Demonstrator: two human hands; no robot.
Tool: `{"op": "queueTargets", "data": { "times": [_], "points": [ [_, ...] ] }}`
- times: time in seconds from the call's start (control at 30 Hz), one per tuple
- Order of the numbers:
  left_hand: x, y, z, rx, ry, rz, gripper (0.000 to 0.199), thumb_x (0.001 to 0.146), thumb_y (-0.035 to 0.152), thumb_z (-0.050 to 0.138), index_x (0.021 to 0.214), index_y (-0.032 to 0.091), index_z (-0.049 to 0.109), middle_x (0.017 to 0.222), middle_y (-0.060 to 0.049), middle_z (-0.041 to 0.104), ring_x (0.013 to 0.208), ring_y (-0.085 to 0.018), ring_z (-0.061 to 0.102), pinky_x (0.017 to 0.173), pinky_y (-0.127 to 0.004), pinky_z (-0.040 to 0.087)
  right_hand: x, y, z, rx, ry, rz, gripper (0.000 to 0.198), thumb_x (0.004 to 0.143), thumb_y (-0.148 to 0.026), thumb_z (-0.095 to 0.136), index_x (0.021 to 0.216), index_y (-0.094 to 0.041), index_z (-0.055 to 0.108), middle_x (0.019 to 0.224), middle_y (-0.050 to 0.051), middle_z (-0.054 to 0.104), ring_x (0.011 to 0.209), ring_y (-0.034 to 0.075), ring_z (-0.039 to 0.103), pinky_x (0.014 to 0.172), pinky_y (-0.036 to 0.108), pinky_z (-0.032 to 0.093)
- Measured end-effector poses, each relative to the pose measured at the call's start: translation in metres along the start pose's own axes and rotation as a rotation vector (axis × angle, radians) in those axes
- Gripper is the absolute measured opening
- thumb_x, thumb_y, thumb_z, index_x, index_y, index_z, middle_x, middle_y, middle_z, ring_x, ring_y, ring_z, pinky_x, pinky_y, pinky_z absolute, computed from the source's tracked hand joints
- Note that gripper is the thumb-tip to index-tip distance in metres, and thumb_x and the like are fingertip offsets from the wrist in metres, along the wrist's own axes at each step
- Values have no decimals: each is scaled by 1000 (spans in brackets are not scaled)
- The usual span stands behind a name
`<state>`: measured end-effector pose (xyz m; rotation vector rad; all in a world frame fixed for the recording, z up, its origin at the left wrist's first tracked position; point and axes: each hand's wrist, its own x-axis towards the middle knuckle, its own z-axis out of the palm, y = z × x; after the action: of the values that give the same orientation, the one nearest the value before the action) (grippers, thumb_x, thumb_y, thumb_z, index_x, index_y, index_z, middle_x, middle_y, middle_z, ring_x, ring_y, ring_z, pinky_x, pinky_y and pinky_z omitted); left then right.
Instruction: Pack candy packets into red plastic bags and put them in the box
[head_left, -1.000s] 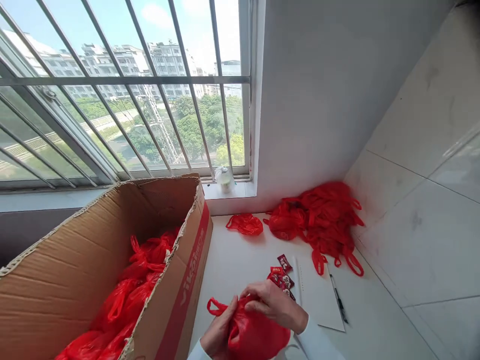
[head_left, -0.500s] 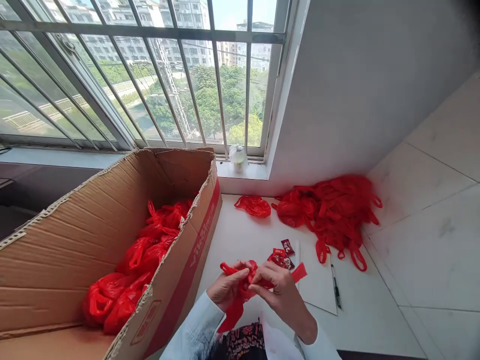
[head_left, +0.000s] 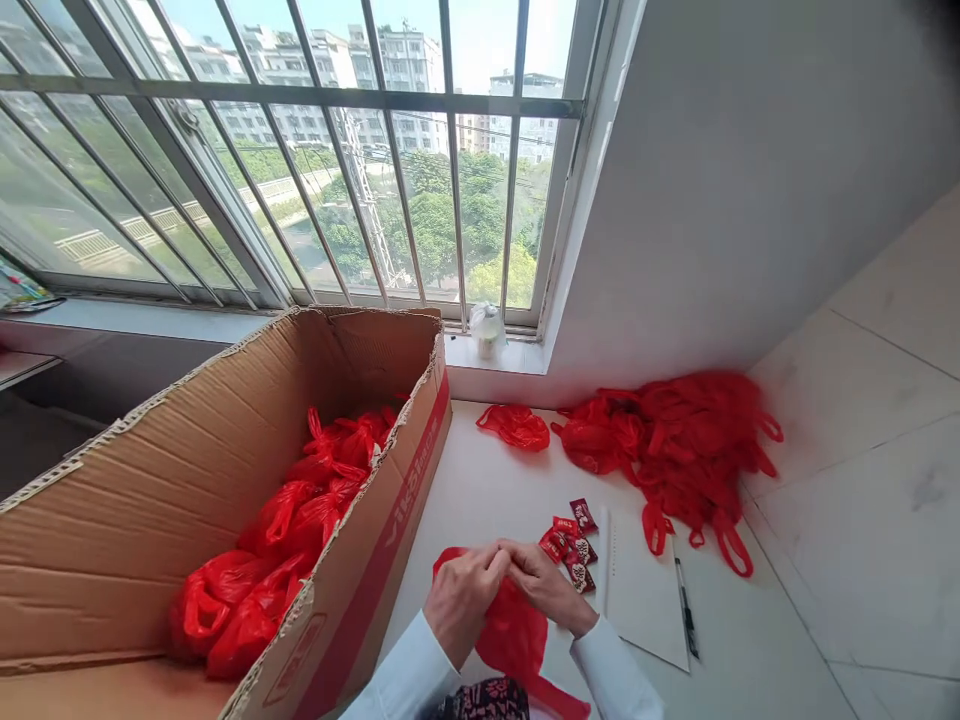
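A thin red plastic bag (head_left: 514, 625) hangs down between my two hands near the front of the white tabletop. My left hand (head_left: 466, 592) is closed on the bag, its fingers pinched together. Touching it at the fingertips, my right hand (head_left: 546, 582) also pinches the bag's upper part. One end of the bag shows behind the left hand, and another strip trails toward the lower right. Just beyond the right hand lie several small red and dark wrapped sweets (head_left: 576, 545). What sits inside the held bag, if anything, is hidden.
On the left, a large open cardboard box (head_left: 405, 500) holds several filled red bags (head_left: 247, 600). A heap of red bags (head_left: 690, 440) lies against the wall, with a single red bag (head_left: 516, 428) beside it. A notebook (head_left: 645, 590) and a pen (head_left: 685, 610) are at right.
Both hands have come together, and the bunched bag now hangs more spread out below them. More of the wrapped sweets show. The view has tilted slightly upward.
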<state>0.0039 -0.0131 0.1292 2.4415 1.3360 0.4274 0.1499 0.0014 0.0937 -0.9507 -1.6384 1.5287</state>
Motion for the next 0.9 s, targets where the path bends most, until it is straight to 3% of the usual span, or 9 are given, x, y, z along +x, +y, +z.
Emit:
{"op": "queueTargets", "data": {
  "times": [0.13,0.23,0.33,0.47,0.57,0.7,0.9],
  "points": [
    [-10,-15,12,118,137,59,22,87,9,38,80,19,56,80,-5,62,67,-14,58,55,-22,37,-8,19,10,160,-36,71,35,82,-48,51,94,-17,63,68,-1,59,70,13,54,65,23,46],
    [-19,-17,16,103,188,99,25,92,15,35,77,18,55,81,-5,62,69,-14,59,56,-20,40,-12,17,10,223,-54,77,31,80,-43,55,94,-17,64,72,1,61,74,14,56,67,24,46],
    [-23,-18,15,83,202,108,25,93,17,35,81,17,56,83,-6,61,72,-14,59,59,-20,42,-12,7,8,62,60,48,19,79,-28,53,84,-17,67,75,3,64,76,16,58,71,26,45],
    [-22,-27,22,41,152,138,23,93,16,34,88,17,57,85,-6,60,76,-14,58,60,-19,44,-7,9,12,-244,257,7,17,73,-14,50,73,-18,66,78,3,64,73,15,57,66,24,43],
    [-19,-45,45,40,75,92,20,91,13,37,86,18,56,89,-6,59,80,-15,57,64,-21,45,1,36,21,-343,371,52,16,70,-12,47,68,-17,62,72,2,61,63,13,54,59,22,41],
    [-22,-74,92,64,-1,-90,11,84,12,47,86,16,57,101,-8,56,92,-19,54,77,-29,46,10,91,24,-397,496,163,12,68,-15,44,63,-16,56,69,1,58,57,12,52,56,23,40],
    [-46,-93,145,78,-58,-293,10,82,15,49,85,15,59,96,-9,56,92,-25,50,79,-40,42,7,153,17,-553,532,388,12,66,-16,47,61,-17,58,72,2,59,65,14,54,62,22,40]
  ]
}}
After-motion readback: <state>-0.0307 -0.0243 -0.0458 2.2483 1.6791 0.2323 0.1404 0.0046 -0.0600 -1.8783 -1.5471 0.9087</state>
